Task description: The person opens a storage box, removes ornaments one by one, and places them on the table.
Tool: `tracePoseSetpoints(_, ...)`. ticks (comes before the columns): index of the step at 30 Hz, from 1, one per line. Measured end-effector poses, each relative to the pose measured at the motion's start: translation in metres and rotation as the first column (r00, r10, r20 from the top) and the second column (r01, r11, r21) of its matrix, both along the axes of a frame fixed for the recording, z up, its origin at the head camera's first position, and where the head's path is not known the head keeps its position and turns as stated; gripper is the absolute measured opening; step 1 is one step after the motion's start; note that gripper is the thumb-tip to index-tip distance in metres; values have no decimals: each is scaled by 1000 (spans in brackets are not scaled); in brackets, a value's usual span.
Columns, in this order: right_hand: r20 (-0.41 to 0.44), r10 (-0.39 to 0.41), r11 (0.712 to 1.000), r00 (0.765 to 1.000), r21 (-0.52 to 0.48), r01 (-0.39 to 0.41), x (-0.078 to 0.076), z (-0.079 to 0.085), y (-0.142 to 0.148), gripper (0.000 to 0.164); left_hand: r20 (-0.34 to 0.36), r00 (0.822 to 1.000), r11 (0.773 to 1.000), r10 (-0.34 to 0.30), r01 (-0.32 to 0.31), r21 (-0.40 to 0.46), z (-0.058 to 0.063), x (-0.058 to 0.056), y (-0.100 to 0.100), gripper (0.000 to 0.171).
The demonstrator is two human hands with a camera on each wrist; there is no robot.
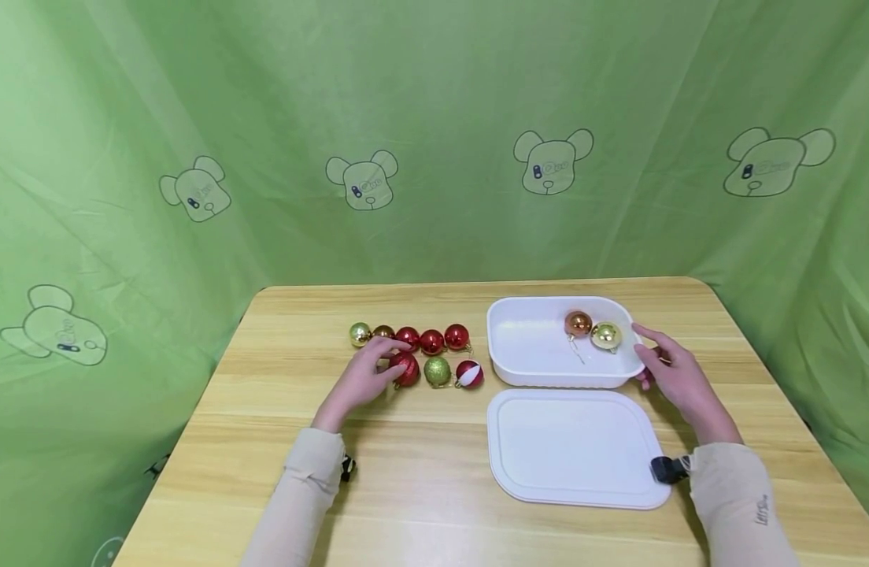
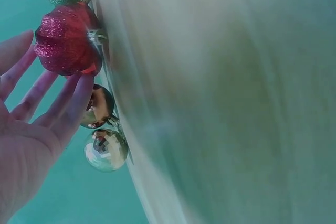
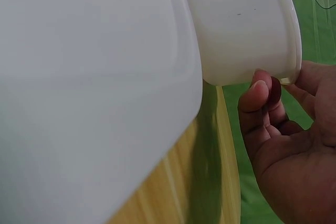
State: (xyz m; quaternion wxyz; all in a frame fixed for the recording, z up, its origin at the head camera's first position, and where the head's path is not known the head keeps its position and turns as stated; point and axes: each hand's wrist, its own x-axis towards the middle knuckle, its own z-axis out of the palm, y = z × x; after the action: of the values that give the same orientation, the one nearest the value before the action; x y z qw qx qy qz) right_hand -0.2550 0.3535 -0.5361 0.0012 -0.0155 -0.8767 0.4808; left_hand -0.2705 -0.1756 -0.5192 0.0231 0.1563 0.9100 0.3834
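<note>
In the head view my left hand (image 1: 367,373) is at a ribbed red glitter Christmas bauble (image 1: 406,368), its fingers spread around the near side. The left wrist view shows those fingers fairly straight, with fingertips right at the red bauble (image 2: 67,40). A green glitter bauble (image 1: 438,371) and a red-and-white bauble (image 1: 469,373) lie to its right. On the right, my right hand (image 1: 678,382) grips the end wall of a white plastic box (image 1: 526,376). Inside the box lie a copper bauble (image 1: 578,323) and a pale gold bauble (image 1: 606,335).
Behind the red glitter bauble runs a row with a gold bauble (image 1: 360,335), a bronze one and shiny red baubles (image 1: 456,337). A white lid (image 1: 575,447) lies flat in front of the box. The wooden table (image 1: 413,504) meets a green curtain (image 1: 449,236) at the back.
</note>
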Motion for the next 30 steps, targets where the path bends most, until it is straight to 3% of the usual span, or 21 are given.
tracePoseSetpoints(6,-1,-8,1000,1000,-4,8,-1,-1,2,57,-63,998,999,-18,20,36,7,-7,7,41)
tracePoseSetpoints(12,-4,-8,1000,1000,-6,8,1,2,1,57,-170,984,997,-62,70,39,24,-19,34,38)
tracePoseSetpoints(22,5,-13,1000,1000,-6,13,1,8,1,58,-185,958,976,-217,215,-32,42,-39,122,40)
tracePoseSetpoints(30,32,3,1000,999,0,-3,3,7,-1,59,-177,920,934,-348,324,-152,35,-51,190,42)
